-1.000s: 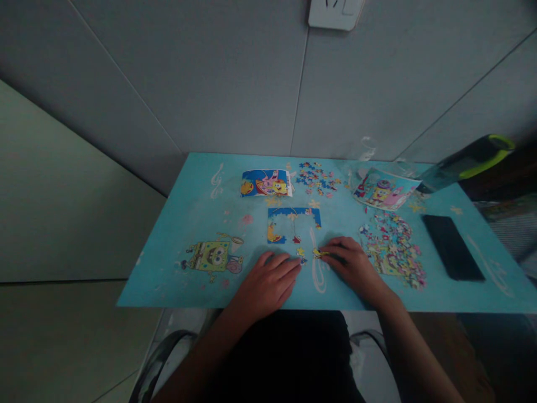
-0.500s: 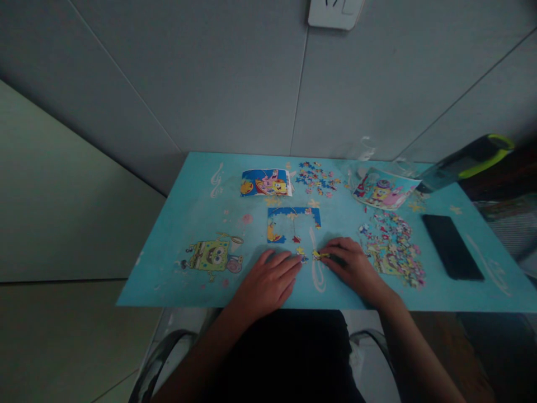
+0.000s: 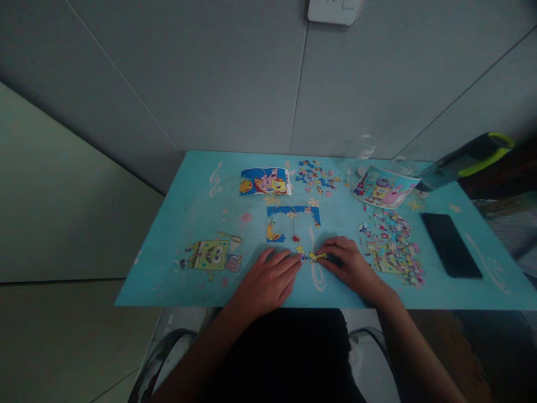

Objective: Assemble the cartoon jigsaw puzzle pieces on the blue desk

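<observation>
My right hand (image 3: 346,262) pinches a small yellow jigsaw piece (image 3: 320,256) between thumb and fingertips. That piece is close up against a small blue and yellow jigsaw piece (image 3: 305,258) on the table; whether they interlock is too small to tell. My left hand (image 3: 268,281) lies palm down with fingers stretched, its fingertips touching the left side of the blue and yellow piece. A yellow piece (image 3: 299,248) lies just above these. Beyond my hands is a partly joined puzzle frame (image 3: 274,210), mostly blue, with a red piece (image 3: 296,238) near its lower opening.
A picture card (image 3: 265,182) and loose pieces (image 3: 315,176) lie toward the wall. On the right are another picture card (image 3: 384,187), a larger heap of pieces (image 3: 390,240), a dark phone-like slab (image 3: 451,245) and a dark bottle with a green-yellow edge (image 3: 465,159).
My right hand has shifted slightly left, bringing the yellow piece up to the blue and yellow one. My left hand has stayed nearly still.
</observation>
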Demonstrator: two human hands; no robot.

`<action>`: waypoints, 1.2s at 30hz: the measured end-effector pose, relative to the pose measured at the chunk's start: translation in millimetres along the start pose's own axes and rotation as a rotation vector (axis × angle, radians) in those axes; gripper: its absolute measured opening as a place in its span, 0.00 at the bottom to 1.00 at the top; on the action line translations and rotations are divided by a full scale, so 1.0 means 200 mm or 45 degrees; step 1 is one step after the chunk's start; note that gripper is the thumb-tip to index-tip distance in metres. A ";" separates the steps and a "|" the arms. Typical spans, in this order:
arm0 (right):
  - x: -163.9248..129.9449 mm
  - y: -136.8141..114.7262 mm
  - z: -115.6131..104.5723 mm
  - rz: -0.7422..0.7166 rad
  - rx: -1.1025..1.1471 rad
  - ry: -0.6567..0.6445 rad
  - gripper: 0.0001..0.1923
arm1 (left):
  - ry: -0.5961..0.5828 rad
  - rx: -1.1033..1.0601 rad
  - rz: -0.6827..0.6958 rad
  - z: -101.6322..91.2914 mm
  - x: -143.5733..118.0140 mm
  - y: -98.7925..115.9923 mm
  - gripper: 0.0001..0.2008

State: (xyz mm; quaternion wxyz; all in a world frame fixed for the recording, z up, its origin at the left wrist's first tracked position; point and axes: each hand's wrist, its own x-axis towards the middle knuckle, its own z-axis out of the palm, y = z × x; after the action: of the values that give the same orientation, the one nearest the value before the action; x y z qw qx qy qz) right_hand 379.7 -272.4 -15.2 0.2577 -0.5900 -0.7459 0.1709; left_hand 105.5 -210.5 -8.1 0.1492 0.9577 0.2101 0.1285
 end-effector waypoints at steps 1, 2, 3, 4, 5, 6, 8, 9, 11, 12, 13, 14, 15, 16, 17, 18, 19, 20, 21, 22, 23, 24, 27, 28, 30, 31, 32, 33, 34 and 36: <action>0.00 0.00 0.00 -0.001 -0.001 -0.002 0.09 | 0.000 -0.004 -0.002 0.00 0.00 0.00 0.19; 0.00 0.00 0.00 -0.002 -0.004 0.002 0.09 | -0.001 -0.007 -0.004 0.00 0.00 0.00 0.19; 0.00 0.00 0.01 -0.002 -0.007 0.006 0.09 | 0.000 -0.011 -0.005 0.00 0.00 0.00 0.19; 0.00 0.00 0.01 -0.002 -0.009 0.011 0.09 | 0.002 -0.015 -0.007 0.00 0.00 0.00 0.19; 0.00 0.00 0.01 -0.001 -0.011 0.009 0.08 | 0.006 -0.018 -0.007 0.00 0.00 0.00 0.19; 0.00 0.00 0.01 0.002 -0.013 0.005 0.08 | 0.010 -0.019 -0.006 0.00 0.00 0.00 0.19; 0.00 0.00 0.01 0.001 -0.014 -0.007 0.09 | 0.022 -0.017 -0.002 0.01 0.00 0.00 0.19; 0.00 0.00 0.01 0.000 -0.016 -0.013 0.09 | 0.025 -0.015 -0.001 0.01 0.00 0.00 0.19; 0.01 -0.01 0.01 -0.002 -0.020 -0.016 0.09 | 0.022 -0.012 -0.002 0.01 0.00 0.00 0.19; 0.01 -0.01 0.01 -0.003 -0.023 -0.016 0.09 | 0.018 -0.010 -0.004 0.01 0.00 0.00 0.19; 0.01 -0.01 0.01 -0.002 -0.027 -0.014 0.09 | 0.017 -0.008 -0.006 0.01 0.00 0.00 0.19; 0.01 -0.01 0.01 0.000 -0.033 -0.009 0.09 | 0.015 -0.006 -0.006 0.01 0.00 0.00 0.19; 0.01 -0.01 0.02 0.002 -0.039 -0.003 0.09 | 0.014 -0.002 -0.006 0.00 0.00 0.00 0.19; 0.01 -0.01 0.02 0.005 -0.047 0.001 0.09 | 0.014 0.001 -0.005 0.00 0.00 0.00 0.19; 0.01 -0.01 0.02 0.008 -0.055 0.006 0.09 | 0.013 0.003 -0.004 0.00 0.00 0.00 0.19; 0.01 -0.01 0.02 0.010 -0.064 0.012 0.09 | 0.011 0.004 -0.004 0.00 0.00 0.00 0.19; 0.01 -0.02 0.02 0.010 -0.071 0.019 0.09 | 0.009 0.004 -0.003 0.00 0.00 0.00 0.19; 0.01 -0.02 0.02 0.007 -0.077 0.025 0.08 | 0.009 0.003 -0.003 0.00 0.00 0.00 0.19; 0.01 -0.03 0.02 0.003 -0.079 0.030 0.08 | 0.010 0.003 -0.004 0.00 0.00 0.00 0.19; 0.02 -0.03 0.02 0.000 -0.080 0.032 0.08 | 0.010 0.003 -0.004 0.00 0.00 0.00 0.20; 0.02 -0.03 0.02 -0.005 -0.079 0.030 0.08 | 0.009 0.004 -0.005 0.00 0.00 0.00 0.20; 0.02 -0.04 0.02 -0.008 -0.078 0.026 0.08 | 0.007 0.007 -0.006 0.00 0.00 0.00 0.20; 0.02 -0.04 0.02 -0.014 -0.075 0.029 0.08 | 0.001 0.020 -0.008 -0.01 0.00 0.01 0.19; 0.02 -0.03 0.02 -0.017 -0.074 0.030 0.08 | 0.001 0.024 -0.006 -0.01 0.00 0.01 0.19; 0.02 -0.03 0.02 -0.021 -0.072 0.028 0.08 | -0.002 0.029 -0.002 -0.01 0.00 0.01 0.19; 0.02 -0.04 0.02 -0.022 -0.070 0.024 0.08 | -0.005 0.028 -0.002 -0.01 0.00 0.01 0.19; 0.02 -0.04 0.02 -0.022 -0.068 0.019 0.09 | -0.007 0.027 -0.003 0.00 0.00 0.01 0.19; 0.02 -0.04 0.01 -0.020 -0.068 0.018 0.09 | -0.007 0.023 -0.005 0.00 0.00 0.01 0.19; 0.02 -0.04 0.01 -0.015 -0.071 0.014 0.09 | -0.007 0.018 -0.008 0.00 0.00 0.01 0.19; 0.02 -0.05 0.00 -0.012 -0.076 0.003 0.10 | -0.002 0.007 -0.010 0.00 0.00 0.00 0.19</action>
State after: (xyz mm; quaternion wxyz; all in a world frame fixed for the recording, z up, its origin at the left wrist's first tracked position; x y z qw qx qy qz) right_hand 371.1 -271.7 -9.6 0.2416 -0.5943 -0.7530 0.1465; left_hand 106.1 -211.4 -8.7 0.1473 0.9574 0.2140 0.1264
